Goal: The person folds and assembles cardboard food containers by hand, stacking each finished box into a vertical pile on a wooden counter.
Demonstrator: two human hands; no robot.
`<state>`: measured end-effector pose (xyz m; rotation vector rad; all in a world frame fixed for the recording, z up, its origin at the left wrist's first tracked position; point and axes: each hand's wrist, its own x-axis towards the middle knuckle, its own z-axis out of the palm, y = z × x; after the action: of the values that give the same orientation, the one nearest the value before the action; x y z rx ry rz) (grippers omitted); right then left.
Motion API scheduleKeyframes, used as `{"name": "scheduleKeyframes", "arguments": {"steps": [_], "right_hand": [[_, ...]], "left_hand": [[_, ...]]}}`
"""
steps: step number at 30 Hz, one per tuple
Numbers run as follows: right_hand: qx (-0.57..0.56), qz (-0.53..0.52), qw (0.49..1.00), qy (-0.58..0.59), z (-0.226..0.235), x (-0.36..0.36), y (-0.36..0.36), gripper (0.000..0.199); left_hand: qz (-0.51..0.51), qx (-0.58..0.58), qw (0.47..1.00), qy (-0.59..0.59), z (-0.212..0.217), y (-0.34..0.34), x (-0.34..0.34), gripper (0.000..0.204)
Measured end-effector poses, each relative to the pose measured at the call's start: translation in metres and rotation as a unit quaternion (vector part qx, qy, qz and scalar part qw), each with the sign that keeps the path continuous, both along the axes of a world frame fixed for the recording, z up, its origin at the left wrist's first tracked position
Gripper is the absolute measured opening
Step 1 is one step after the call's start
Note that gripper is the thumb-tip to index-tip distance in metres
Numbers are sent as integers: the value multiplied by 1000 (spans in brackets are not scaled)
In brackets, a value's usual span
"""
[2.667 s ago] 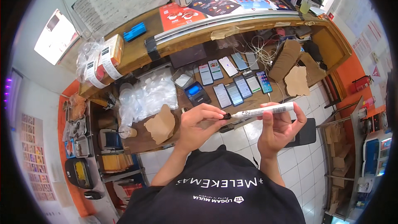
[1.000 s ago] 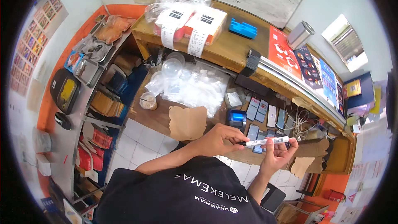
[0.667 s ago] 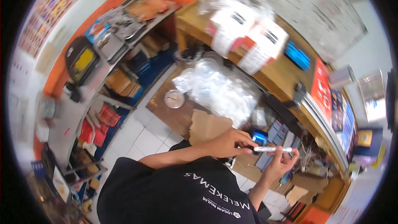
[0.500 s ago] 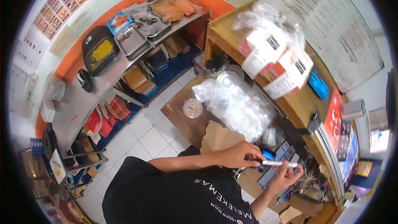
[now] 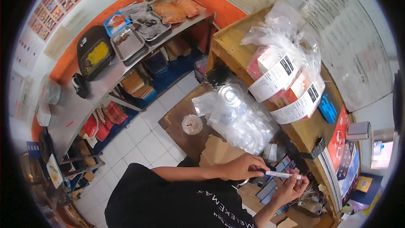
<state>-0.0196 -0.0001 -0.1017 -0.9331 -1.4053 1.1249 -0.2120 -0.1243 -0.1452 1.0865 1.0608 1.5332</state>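
Both my hands meet at a slim white marker pen (image 5: 282, 175), held nearly level in front of my dark shirt. My left hand (image 5: 244, 168) pinches its left end between thumb and fingertips; whether a cap is in that pinch is too small to tell. With bent fingers, my right hand (image 5: 291, 189) grips the barrel near its right end. Just beyond my left wrist, a piece of brown paper (image 5: 219, 152) lies on the brown table. Wrapped packages with white labels (image 5: 295, 107) stand on the wooden counter beyond my hands.
Clear plastic bags and lids (image 5: 240, 118) are heaped on the brown table (image 5: 173, 120), beside a round clear cup (image 5: 192, 124). A blue plastic object (image 5: 327, 109) sits on the wooden counter (image 5: 230, 38). At left runs a grey shelf (image 5: 63, 133) with metal trays (image 5: 127, 44).
The view has shifted slightly, and the packages appear lower in it. Both hands still hold the marker pen, which sits a little lower and tilts slightly more; the dark left end no longer shows clearly.
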Motion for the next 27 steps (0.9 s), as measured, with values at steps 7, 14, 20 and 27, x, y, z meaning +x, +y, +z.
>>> {"name": "scheduleKeyframes", "arguments": {"steps": [7, 14, 20, 27], "right_hand": [[56, 26, 995, -80, -2, 2, 12, 15], [79, 106, 987, -89, 16, -13, 7, 14], [120, 149, 973, -129, 36, -32, 3, 16], [147, 183, 953, -193, 47, -22, -26, 26]], "left_hand": [[17, 20, 999, 17, -12, 3, -9, 27], [36, 58, 997, 41, -29, -1, -14, 27], [-30, -35, 998, 46, 0, 1, -20, 29], [-13, 29, 980, 197, 29, 13, 0, 35]]}}
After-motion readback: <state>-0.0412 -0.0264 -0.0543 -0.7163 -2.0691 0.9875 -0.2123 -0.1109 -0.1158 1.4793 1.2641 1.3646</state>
